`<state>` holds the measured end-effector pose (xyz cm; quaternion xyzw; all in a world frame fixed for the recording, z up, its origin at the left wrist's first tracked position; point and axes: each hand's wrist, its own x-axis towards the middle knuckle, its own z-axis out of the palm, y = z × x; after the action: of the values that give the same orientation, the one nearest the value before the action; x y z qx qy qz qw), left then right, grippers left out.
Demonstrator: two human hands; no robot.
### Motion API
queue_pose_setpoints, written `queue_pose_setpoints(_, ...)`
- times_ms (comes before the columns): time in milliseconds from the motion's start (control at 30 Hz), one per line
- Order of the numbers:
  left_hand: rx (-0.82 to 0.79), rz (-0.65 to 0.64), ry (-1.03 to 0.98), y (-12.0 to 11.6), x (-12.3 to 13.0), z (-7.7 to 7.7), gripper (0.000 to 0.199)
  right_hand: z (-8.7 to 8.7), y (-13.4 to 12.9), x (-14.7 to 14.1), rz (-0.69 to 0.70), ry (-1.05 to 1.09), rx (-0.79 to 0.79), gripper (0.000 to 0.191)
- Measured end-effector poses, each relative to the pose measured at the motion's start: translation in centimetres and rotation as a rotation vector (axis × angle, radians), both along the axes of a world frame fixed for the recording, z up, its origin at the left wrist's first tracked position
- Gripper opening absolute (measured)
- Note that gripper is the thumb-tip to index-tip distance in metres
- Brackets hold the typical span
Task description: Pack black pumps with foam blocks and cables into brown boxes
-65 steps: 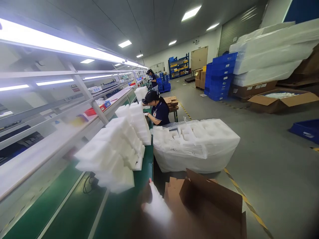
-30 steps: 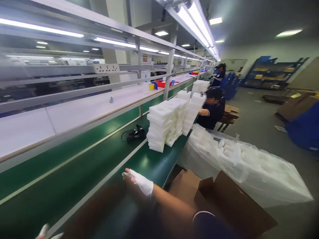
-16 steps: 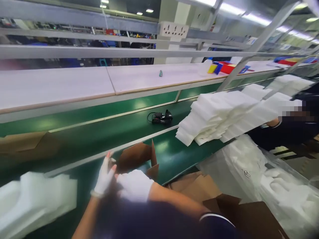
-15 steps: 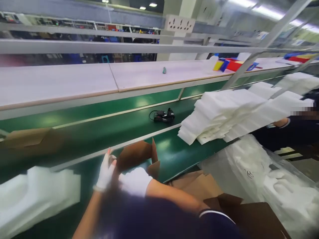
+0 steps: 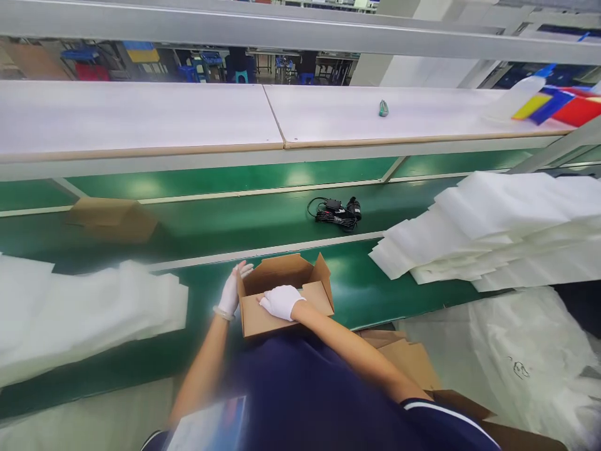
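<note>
An open cardboard box [image 5: 263, 317] with raised flaps sits on the near green belt, close to my body. My left hand [image 5: 231, 290], in a white glove, is against the box's left side, fingers extended and apart. My right hand [image 5: 282, 302], also gloved, presses on the near side of the box with its fingers curled; whether it grips the cardboard there is hidden. Beyond the box, a black device with a coiled cable [image 5: 339, 214] lies on the far belt.
White foam sheets are stacked at the right [image 5: 474, 228] and left [image 5: 117, 310]. A brown carton [image 5: 113, 219] lies on the far belt. Above runs a white shelf [image 5: 178, 119] with a small green object [image 5: 384, 108]. Cardboard [image 5: 408, 360] and plastic bags [image 5: 530, 363] lie lower right.
The view has swung left, so the belts and shelf look more level. The box is now seen more from above, its near side showing, with both hands still at it.
</note>
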<state>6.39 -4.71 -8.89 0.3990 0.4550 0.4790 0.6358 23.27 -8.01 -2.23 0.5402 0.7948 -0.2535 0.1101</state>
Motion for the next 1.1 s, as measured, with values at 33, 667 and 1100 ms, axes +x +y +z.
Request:
queue_pose_setpoints(33,-0.015,-0.069,0.036,0.2,0.2,-0.3,0.071,0.0,-0.1,-0.1,-0.027,-0.002,-0.042,0.058)
queue_pose_setpoints(667,0.144,-0.534,0.913,3.8,1.3,0.8,0.080,-3.7,1.5,13.3,-0.824,0.545,-0.274,0.090)
queue_pose_setpoints(1100,0.511,-0.786,1.059,1.4,0.0,3.3,0.035,-2.5,5.6,14.9,-0.319,0.459,-0.286,0.066)
